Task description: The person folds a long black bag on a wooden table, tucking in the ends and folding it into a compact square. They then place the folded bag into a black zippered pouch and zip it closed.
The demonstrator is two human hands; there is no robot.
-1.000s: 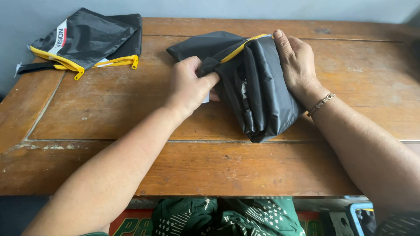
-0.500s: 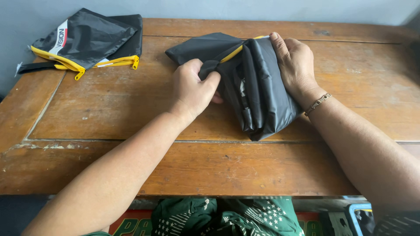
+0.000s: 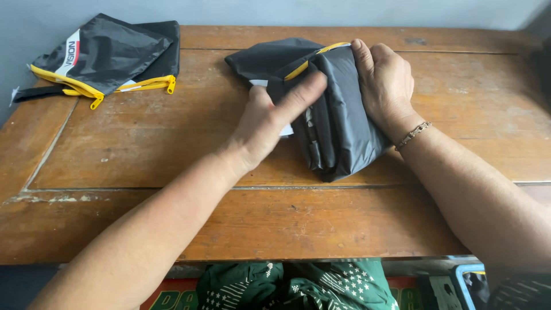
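The folded bundle of dark grey, slightly shiny fabric with a yellow zip strip [image 3: 338,115] lies on the far middle of the worn brown wooden table [image 3: 143,149], a flap of it spread flat toward the back edge and its thick rolled end pointing toward me. My left hand [image 3: 270,117] lies against the bundle's left side, thumb stretched up across the top fold and pressing it down, fingers tucked under or behind the cloth near a small white tag, so it is partly closed on the fabric. My right hand [image 3: 385,80] is cupped over the bundle's upper right corner, fingers curled over the top edge beside the yellow strip, gripping it; a thin chain bracelet [image 3: 412,135] sits on that wrist. The table is made of broad planks with a framed border, scuffed and paler along the seams, and it runs up to a pale blue-grey wall [image 3: 287,11]. At the far left corner, well apart from my hands, lie two flat black pouches with yellow zips [image 3: 109,57], overlapping and partly over the table edge. Bare wood stretches between them and the bundle, and across the near planks. Below the near edge I see green patterned cloth [image 3: 298,287].
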